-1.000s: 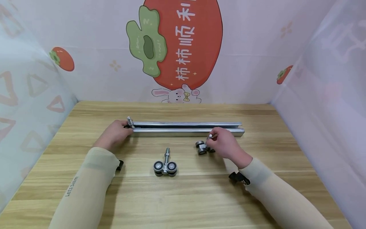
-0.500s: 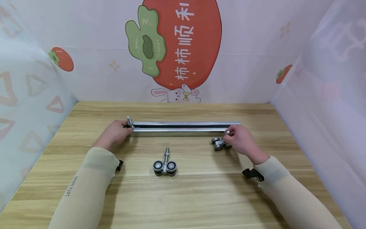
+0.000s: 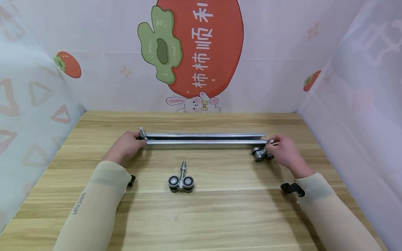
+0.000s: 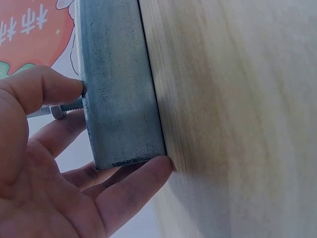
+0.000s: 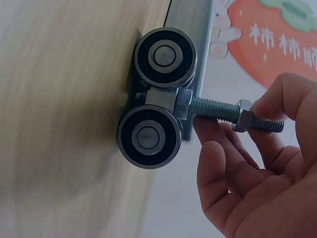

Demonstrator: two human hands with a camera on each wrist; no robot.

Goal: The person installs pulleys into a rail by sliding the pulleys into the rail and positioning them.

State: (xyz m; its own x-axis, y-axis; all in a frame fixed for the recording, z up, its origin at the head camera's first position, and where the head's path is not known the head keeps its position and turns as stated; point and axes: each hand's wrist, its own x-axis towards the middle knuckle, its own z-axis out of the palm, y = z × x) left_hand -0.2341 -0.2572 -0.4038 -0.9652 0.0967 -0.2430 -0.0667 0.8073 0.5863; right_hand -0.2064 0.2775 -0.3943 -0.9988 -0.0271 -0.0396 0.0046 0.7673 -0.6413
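Note:
A C-shaped metal rail (image 3: 201,144) lies across the back of the table with its slot upward. My left hand (image 3: 126,145) holds its left end; in the left wrist view the thumb is at the upper lip and fingertips touch the end of the rail (image 4: 121,89). A threaded bolt (image 3: 142,133) sticks up from the slot there, its lower part hidden. My right hand (image 3: 286,150) pinches the bolt of a roller trolley (image 3: 259,154) just in front of the rail's right end. The right wrist view shows its black-and-silver wheels (image 5: 166,57) and a nut (image 5: 242,116) at the thumb.
Another roller trolley (image 3: 181,184) lies on the wooden table (image 3: 201,223) in front of the rail, its bolt pointing away. Printed cloth walls (image 3: 267,69) enclose the table at the back and both sides.
My right hand has carried the roller trolley rightward along the front of the rail to its right end. The left hand stays at the left end.

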